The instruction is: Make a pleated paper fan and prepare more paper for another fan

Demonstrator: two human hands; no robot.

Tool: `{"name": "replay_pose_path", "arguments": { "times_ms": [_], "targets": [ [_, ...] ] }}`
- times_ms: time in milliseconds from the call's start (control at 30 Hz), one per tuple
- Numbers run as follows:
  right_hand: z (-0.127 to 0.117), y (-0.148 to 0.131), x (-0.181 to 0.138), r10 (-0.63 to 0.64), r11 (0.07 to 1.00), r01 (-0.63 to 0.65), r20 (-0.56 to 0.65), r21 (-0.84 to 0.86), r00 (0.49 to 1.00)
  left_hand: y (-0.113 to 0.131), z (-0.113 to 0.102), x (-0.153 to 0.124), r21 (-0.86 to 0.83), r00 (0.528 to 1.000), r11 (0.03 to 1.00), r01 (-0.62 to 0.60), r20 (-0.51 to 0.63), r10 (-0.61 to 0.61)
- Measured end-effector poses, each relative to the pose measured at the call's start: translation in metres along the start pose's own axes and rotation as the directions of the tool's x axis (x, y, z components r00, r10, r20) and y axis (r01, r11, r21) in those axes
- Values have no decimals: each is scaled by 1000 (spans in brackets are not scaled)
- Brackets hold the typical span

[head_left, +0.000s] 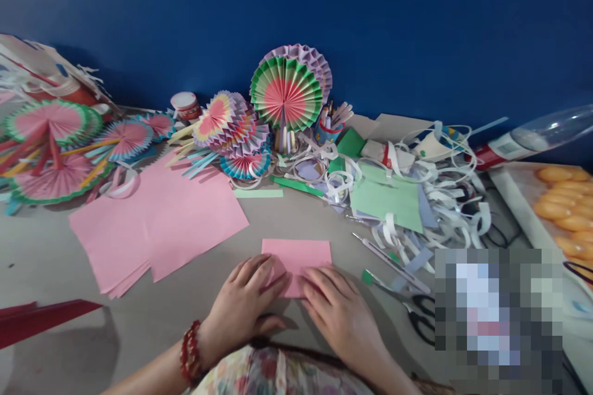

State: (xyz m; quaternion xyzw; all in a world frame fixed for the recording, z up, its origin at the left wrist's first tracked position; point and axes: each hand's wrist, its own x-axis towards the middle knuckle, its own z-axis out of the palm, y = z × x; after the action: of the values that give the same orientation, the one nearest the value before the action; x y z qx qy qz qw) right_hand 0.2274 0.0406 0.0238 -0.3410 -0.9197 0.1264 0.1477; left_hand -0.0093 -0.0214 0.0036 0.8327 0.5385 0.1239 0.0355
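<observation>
Crowding the bench (pixel 152 315) along its far edge, paper work and offcuts hem in the near edge, so a wide sweep of an arm could set loose things sliding. The tangle of paper strips (pixel 484 217) fills the far right part; its loops could snag on a sleeve or hand and drag neighbouring pieces along. The large pink sheets (pixel 180 216) lie left of centre with corners out of line; a brush from the left forearm could skew them further or crease one. Upright at the middle of the far edge, a pleated fan (pixel 285 92) looks easy to topple if the clutter at its foot is pulled.

Both hands lie open, palms down: the left hand (pixel 248 293) and right hand (pixel 334 303) rest their fingers on the small pink piece (pixel 296 253), gripping nothing else. That piece lies near the middle of the near edge. Uneven pressure from the two sides could turn it, and a crease pressed then would probably run crooked; whether it is already folded I cannot tell.

Toward the near right corner, a slender pointed tool (pixel 393 264) aims its tip inward, so a careless rightward reach could meet the point. Just beside it, the scissors (pixel 407 304) could be knocked by the right forearm.
</observation>
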Motion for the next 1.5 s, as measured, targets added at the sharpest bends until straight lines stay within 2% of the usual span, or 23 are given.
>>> {"name": "replay_pose_path", "arguments": {
  "times_ms": [233,600,733,1000,1133,1333,1433,1500],
  "targets": [
    [-1,0,-9,-66,997,63,77,38,995,0,-2,0,-15,999,1000,3,34,-3],
    [-5,12,-15,-181,983,177,98,43,979,0,-5,-2,10,997,1000,-6,76,5],
    [-3,11,-14,-174,985,172,75,27,982,2,-10,-2,-2,997,1000,-10,80,10],
    [-3,8,-12,-192,981,193,46,-19,980,20,-13,-1,67,979,978,-196,64,191],
    [-5,7,-12,-204,979,204,44,-8,978,12,-17,-18,97,982,980,-175,84,167],
    [-6,8,-13,-203,979,203,54,-2,978,-5,-32,-57,133,998,990,-47,49,41],
    [-4,7,-14,-192,981,192,23,9,981,-3,-33,-56,122,999,992,-35,24,32],
    [-3,6,-14,-173,985,173,-4,15,985,1,-29,-46,105,997,992,-74,20,72]
  ]
}}
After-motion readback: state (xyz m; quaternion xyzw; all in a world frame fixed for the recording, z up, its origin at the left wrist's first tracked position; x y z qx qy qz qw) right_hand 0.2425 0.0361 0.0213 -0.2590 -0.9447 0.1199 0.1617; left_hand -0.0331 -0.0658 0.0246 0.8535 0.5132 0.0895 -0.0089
